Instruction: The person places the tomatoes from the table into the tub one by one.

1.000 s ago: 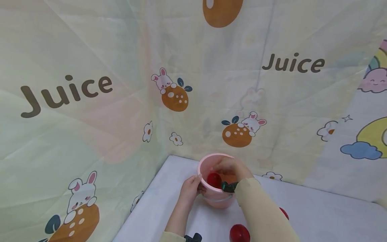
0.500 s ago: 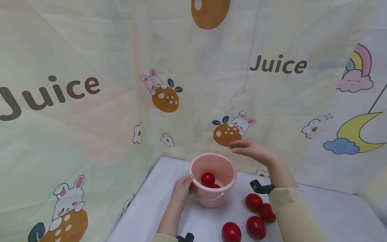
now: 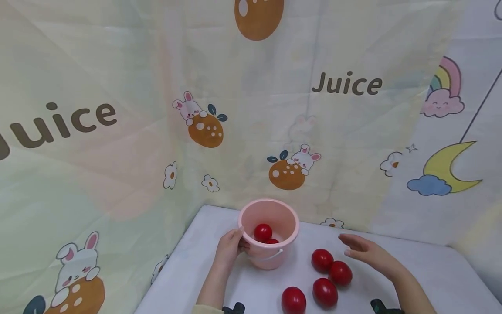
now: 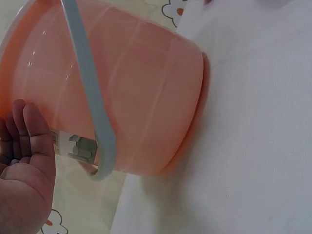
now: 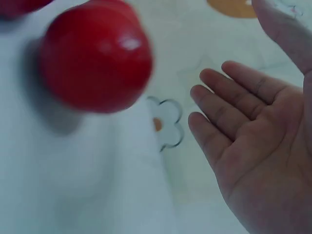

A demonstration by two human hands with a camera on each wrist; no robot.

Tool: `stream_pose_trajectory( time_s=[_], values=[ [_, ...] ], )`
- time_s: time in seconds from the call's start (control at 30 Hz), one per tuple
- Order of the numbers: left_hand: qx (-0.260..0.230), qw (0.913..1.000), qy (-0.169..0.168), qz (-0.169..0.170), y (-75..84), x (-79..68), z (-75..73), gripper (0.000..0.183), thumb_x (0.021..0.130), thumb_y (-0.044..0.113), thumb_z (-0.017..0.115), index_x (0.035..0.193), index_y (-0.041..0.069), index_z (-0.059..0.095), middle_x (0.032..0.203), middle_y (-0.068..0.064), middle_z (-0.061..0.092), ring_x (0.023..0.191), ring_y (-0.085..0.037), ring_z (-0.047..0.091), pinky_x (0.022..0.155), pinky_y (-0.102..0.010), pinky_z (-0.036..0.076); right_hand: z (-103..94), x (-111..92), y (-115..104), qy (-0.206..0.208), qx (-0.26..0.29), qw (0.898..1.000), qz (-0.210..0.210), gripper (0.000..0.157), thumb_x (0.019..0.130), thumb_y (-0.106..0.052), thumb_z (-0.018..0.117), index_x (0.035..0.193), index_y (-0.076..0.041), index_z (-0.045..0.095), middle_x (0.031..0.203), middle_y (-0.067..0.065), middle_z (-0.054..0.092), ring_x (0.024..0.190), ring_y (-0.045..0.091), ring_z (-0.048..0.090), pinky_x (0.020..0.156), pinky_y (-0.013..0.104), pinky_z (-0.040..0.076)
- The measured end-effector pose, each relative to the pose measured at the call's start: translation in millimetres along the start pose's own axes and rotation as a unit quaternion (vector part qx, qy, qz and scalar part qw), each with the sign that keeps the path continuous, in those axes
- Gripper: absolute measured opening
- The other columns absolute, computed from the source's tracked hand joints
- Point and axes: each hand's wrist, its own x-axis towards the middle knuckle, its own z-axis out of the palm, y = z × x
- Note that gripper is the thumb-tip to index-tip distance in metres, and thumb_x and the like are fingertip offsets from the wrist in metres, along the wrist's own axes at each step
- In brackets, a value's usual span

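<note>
The pink bucket [image 3: 270, 255] stands on the white table, its thin handle [image 4: 87, 78] hanging down the side. My left hand [image 3: 229, 248] grips the bucket's rim at its left, thumb on the rim and fingers [image 4: 36, 122] along the outside wall. Inside lie a smooth red fruit-like ball [image 3: 262, 232] and, partly hidden, a second one [image 3: 271, 241]. To the bucket's right, several more red balls [image 3: 325, 292] rest close together. My right hand [image 3: 368, 253] hovers beside them, palm inward and fingers extended, touching nothing. One red ball [image 5: 97, 56] appears large in the right wrist view.
A pale printed cloth [image 3: 219, 65] hangs behind and to the left of the table. The white tabletop [image 3: 423, 270] stretches away to the right. The bucket stands close to the table's back edge.
My right hand has come out of the bucket and moved right and down beside the loose red balls. My left hand has kept its grip on the rim. The view has turned slightly right.
</note>
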Motion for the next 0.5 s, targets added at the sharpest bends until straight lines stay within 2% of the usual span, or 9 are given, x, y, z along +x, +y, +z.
stream_pose_trajectory(
  time_s=[0.1, 0.2, 0.5],
  values=[
    [0.003, 1.0000, 0.007, 0.002, 2.8, -1.1, -1.3, 0.047, 0.100, 0.043, 0.052, 0.118, 0.002, 0.066, 0.091, -0.007, 0.069, 0.084, -0.019, 0.067, 0.081, -0.029, 0.058, 8.9, -7.0, 20.9, -0.019, 0.025, 0.999, 0.008, 0.076, 0.091, -0.040, 0.068, 0.151, -0.008, 0.035, 0.153, 0.023, 0.039, 0.141, 0.048, 0.035, 0.099, 0.055, 0.050],
    [0.004, 0.9999, 0.009, 0.006, 4.7, -1.0, -1.7, 0.049, 0.100, 0.045, 0.053, 0.118, 0.001, 0.066, 0.090, -0.006, 0.069, 0.084, -0.018, 0.066, 0.082, -0.029, 0.057, 14.6, -9.8, 35.5, -0.021, 0.038, 0.999, 0.014, 0.077, 0.090, -0.038, 0.068, 0.152, -0.008, 0.034, 0.153, 0.024, 0.039, 0.141, 0.048, 0.035, 0.099, 0.055, 0.051],
    [0.006, 0.9999, 0.007, -0.005, 3.5, -2.8, 1.8, 0.042, 0.100, 0.043, 0.052, 0.112, 0.007, 0.069, 0.091, -0.007, 0.069, 0.084, -0.019, 0.066, 0.082, -0.029, 0.057, 28.0, -17.7, 55.2, -0.011, 0.053, 0.998, 0.040, 0.081, 0.088, -0.039, 0.072, 0.151, -0.005, 0.034, 0.151, 0.025, 0.041, 0.138, 0.048, 0.039, 0.096, 0.055, 0.052]
  ],
)
